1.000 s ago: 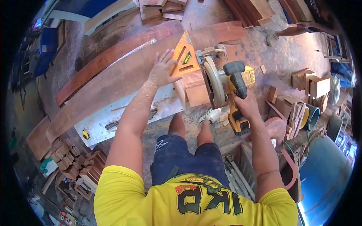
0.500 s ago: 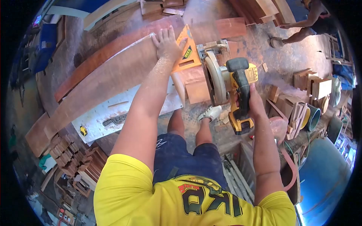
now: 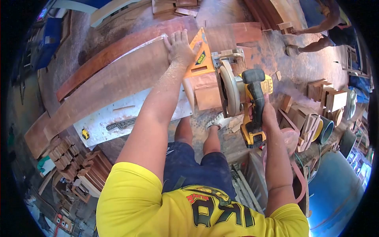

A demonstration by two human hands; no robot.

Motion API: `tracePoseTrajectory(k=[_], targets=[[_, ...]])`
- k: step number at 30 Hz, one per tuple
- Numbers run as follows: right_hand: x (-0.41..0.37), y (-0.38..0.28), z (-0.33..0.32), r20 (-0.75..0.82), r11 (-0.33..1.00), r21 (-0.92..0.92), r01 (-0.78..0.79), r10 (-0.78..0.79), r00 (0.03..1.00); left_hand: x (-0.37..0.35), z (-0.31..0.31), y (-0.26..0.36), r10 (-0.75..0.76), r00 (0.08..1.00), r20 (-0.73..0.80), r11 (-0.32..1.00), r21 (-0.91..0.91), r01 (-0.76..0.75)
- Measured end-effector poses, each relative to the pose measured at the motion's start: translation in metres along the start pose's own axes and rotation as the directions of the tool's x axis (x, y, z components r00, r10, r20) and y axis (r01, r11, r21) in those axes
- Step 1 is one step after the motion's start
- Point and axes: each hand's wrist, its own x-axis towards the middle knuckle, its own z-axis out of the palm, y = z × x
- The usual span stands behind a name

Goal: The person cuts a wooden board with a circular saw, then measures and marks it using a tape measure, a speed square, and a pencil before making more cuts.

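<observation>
My left hand (image 3: pixel 181 48) lies with fingers stretched out on a long curved wooden board (image 3: pixel 118 77), its thumb over the edge of an orange speed square (image 3: pixel 196 68). In my right hand (image 3: pixel 269 116) is the rear handle of a yellow and black cordless circular saw (image 3: pixel 256 93). The saw stands just right of the square, its base plate beside the square's edge and its round guard toward me. Below the square, a short wood block (image 3: pixel 208 98) shows left of the saw. The blade itself is hidden.
Under the board is a white worktop (image 3: pixel 136 108) bearing a tape measure (image 3: pixel 85 134) and a dark ridged strip (image 3: pixel 120 124). Stacked wood pieces (image 3: pixel 92 168) stand at lower left, more offcuts (image 3: pixel 302 122) at right. Another person (image 3: pixel 331 23) works at upper right.
The saw has shifted slightly toward me along the square. My left hand keeps its place on the board. The other person's hand is now at a wood piece. The view has shifted a little.
</observation>
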Motion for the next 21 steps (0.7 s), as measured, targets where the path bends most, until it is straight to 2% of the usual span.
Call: tracePoseTrajectory(k=[3,7,21], targets=[[0.002,0.005,-0.005,-0.048,1.0,0.006,-0.018,0.018,0.999,-0.001,-0.002,0.003,-0.004,1.0,0.01,1.0,0.029,0.003],[0.006,0.013,-0.008,-0.021,1.0,0.027,0.004,-0.003,1.0,-0.004,-0.004,0.005,0.005,1.0,0.029,1.0,0.013,-0.005],[0.0,0.006,0.003,-0.079,0.998,0.044,0.037,-0.033,0.996,-0.001,-0.009,0.006,-0.006,0.999,0.04,1.0,-0.009,0.006]])
